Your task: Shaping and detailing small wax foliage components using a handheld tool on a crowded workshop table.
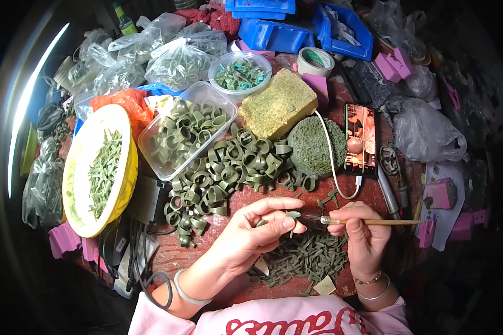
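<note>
My left hand (257,230) pinches a small dark green wax-like piece (293,214) between thumb and fingers. Level with it, my right hand (364,237) grips a slim wooden-handled tool (394,222), its metal collar pointing at the piece. The tool's tip is thin and blurred, so I cannot tell whether it touches. Below both hands lies a heap of small green stick-like pieces (304,259). A few similar T-shaped pieces (330,197) rest just beyond my right hand. Farther off spreads a pile of green rings (229,167).
A clear tub of rings (151,151) and a yellow-rimmed bowl (129,184) stand left. At centre back are a yellow sponge block (276,103) and a round green pad (318,146). A phone (360,139) with a white cable (331,148) lies right; blue bins (274,34) stand behind.
</note>
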Available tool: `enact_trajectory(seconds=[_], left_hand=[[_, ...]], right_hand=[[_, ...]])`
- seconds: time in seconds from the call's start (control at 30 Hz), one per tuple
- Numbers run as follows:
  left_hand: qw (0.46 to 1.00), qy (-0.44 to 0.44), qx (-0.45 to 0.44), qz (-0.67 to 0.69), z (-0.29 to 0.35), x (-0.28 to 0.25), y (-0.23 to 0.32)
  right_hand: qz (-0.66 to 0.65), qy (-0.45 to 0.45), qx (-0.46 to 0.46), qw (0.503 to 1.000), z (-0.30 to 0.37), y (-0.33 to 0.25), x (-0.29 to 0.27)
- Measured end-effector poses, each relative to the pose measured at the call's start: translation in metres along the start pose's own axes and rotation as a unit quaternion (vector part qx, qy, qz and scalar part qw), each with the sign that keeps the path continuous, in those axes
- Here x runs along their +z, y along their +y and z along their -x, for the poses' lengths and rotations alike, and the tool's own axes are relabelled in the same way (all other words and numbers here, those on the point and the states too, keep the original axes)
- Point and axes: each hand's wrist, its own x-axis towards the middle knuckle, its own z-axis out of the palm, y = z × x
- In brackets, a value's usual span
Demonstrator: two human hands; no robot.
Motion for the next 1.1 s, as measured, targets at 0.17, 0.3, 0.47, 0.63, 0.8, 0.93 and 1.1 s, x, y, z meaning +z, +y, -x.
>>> enact_trajectory(seconds=[0.17,0.3,0.47,0.63,0.8,0.93,1.1], left_hand=[[0.997,-0.039,-0.017,0.059,-0.002,-0.005,-0.003],[0.991,-0.074,-0.027,0.104,-0.002,-0.006,-0.004],[0.988,-0.088,-0.036,0.120,-0.002,-0.007,-0.004],[0.988,-0.088,-0.044,0.120,-0.001,-0.009,-0.005],[0.988,-0.077,-0.040,0.130,-0.005,-0.007,-0.006],[0.986,-0.081,-0.038,0.141,-0.004,-0.008,-0.007],[0.988,-0.089,-0.032,0.122,-0.004,-0.008,-0.007]], right_hand=[[0.011,-0.029,-0.020,0.999,-0.003,0.002,0.002],[0.007,-0.043,-0.018,0.999,-0.003,0.003,0.002],[0.004,-0.049,-0.015,0.999,-0.004,0.002,0.003],[-0.007,-0.051,0.010,0.999,-0.001,0.004,0.001],[-0.149,-0.063,0.066,0.985,0.003,0.005,-0.002],[0.080,-0.047,-0.023,0.995,-0.005,-0.004,0.004],[0.095,-0.072,-0.052,0.991,-0.007,-0.005,0.002]])
